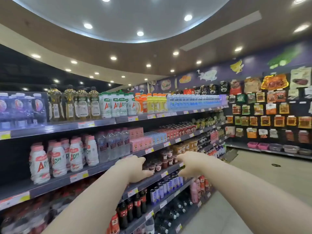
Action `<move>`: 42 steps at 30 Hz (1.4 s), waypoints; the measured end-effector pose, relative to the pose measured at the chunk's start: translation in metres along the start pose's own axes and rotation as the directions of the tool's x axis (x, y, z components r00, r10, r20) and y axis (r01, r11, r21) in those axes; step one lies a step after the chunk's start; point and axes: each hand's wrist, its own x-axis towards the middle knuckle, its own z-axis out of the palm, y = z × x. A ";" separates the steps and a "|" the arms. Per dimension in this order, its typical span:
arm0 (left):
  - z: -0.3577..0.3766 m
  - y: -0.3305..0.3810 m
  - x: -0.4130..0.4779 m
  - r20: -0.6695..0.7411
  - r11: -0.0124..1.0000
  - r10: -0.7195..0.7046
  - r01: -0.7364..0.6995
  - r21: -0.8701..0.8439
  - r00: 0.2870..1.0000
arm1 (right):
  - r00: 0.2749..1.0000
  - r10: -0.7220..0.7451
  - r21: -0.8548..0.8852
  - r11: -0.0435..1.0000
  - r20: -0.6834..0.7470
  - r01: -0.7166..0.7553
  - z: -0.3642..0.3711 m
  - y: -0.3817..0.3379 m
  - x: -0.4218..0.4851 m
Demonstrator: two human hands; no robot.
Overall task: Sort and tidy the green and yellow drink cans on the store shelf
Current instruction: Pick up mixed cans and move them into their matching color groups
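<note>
Left hand [133,168] open, fingers spread at the shelf [101,170] front edge. Right hand [190,163] alongside, grip unclear. No green or yellow cans identifiable; sorting apparently not started.

Shelves [106,122]: dark matt metal. Bottles [57,161]: glossy white plastic. Pouches [274,83]: shiny film. Floor [270,174]: smooth, slight sheen.

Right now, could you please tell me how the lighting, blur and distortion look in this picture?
Head view: bright, even store light, with the ceiling lights blown to white; head view again: the wide-angle lens bends the shelves into curves; head view, far left: the bottles are blurred, with glare across them; the left hand and right hand are soft-edged.
</note>
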 end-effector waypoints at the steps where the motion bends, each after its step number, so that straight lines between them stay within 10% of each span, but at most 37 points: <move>1: 0.000 0.016 0.012 0.013 1.000 0.010 -0.010 -0.001 1.000 | 1.000 0.007 -0.006 1.000 -0.007 -0.008 0.000 0.016 0.001; 42: 0.062 0.483 0.608 0.067 0.967 0.254 -0.254 0.000 0.965 | 0.957 0.289 -0.016 0.957 -0.029 -0.290 0.048 0.655 0.284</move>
